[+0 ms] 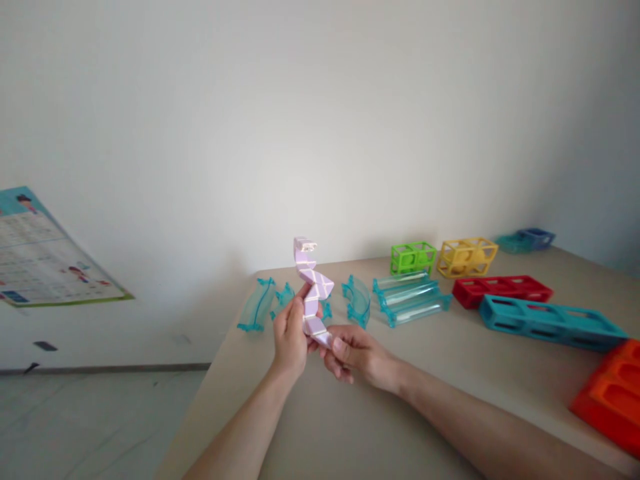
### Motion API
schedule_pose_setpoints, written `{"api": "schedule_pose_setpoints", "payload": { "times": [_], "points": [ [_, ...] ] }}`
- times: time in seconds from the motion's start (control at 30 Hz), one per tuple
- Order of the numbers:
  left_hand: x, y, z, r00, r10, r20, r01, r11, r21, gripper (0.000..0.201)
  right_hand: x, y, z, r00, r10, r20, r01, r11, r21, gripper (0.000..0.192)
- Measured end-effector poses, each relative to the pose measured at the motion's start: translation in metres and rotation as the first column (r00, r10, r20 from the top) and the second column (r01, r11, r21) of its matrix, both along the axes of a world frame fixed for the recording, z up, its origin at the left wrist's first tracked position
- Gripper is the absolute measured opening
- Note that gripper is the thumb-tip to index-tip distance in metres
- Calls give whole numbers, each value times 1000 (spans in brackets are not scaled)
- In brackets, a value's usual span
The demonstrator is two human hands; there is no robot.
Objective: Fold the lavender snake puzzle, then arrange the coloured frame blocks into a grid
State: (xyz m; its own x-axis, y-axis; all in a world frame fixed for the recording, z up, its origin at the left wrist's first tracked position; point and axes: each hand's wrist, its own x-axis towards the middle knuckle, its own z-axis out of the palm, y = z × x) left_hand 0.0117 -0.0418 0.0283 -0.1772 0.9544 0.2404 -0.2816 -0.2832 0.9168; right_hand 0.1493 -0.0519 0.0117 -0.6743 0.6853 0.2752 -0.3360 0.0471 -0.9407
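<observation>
A lilac and white snake puzzle (311,307), twisted into a zigzag, stands upright in the air above the table. My left hand (291,330) is closed around its middle and lower part from the left side. With thumb and fingers, my right hand (356,353) pinches the puzzle's lower end. Behind the puzzle, a clear teal curved track piece (326,310) is partly hidden by it and by my left hand.
Clear teal tubes (415,300) and a curved piece (357,300) lie beyond my hands; another teal piece (257,305) lies left. Rightward are green (413,257) and yellow frames (467,257), red (503,291), teal (550,322) and orange blocks (613,397). A wall (320,133) rises behind the table.
</observation>
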Motion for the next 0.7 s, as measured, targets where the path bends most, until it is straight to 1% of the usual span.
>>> {"api": "schedule_pose_setpoints", "payload": {
  "times": [0.07,0.1,0.17,0.2,0.23,0.3,0.33,0.37,0.47,0.53,0.6,0.7],
  "points": [
    [1,-1,3,999,-17,28,18,999,-36,37,0,-2,5,1000,-13,-4,13,998,58,47],
    [2,-2,4,999,-27,38,29,998,-48,35,2,-2,7,1000,-16,18,14,996,89,47],
    [3,-3,6,998,-52,45,55,997,-53,34,7,-1,12,990,-30,136,1,979,203,44],
    [3,-3,7,997,-67,44,69,996,-53,35,11,1,14,975,-60,215,-6,957,291,43],
    [4,-3,7,996,-81,43,83,995,-58,35,14,3,17,952,-112,285,-11,918,397,41],
    [5,-3,8,993,-111,45,115,989,-97,36,21,6,20,900,-258,351,4,810,586,38],
    [5,-3,8,991,-120,53,126,984,-123,36,22,7,21,878,-328,348,26,760,650,36],
    [6,-3,7,990,-122,65,130,981,-147,36,23,8,22,860,-384,336,53,722,690,35],
    [6,-2,7,992,-85,98,104,973,-207,38,22,6,24,819,-494,292,131,656,743,29],
    [6,-2,6,993,-56,101,77,971,-225,40,20,4,25,798,-534,281,148,625,766,26],
    [5,0,4,996,-37,84,52,981,-186,40,19,2,26,768,-576,281,160,597,786,24],
    [2,1,1,999,51,-4,-51,998,-44,39,16,0,27,700,-673,241,241,540,806,28]
  ]
}}
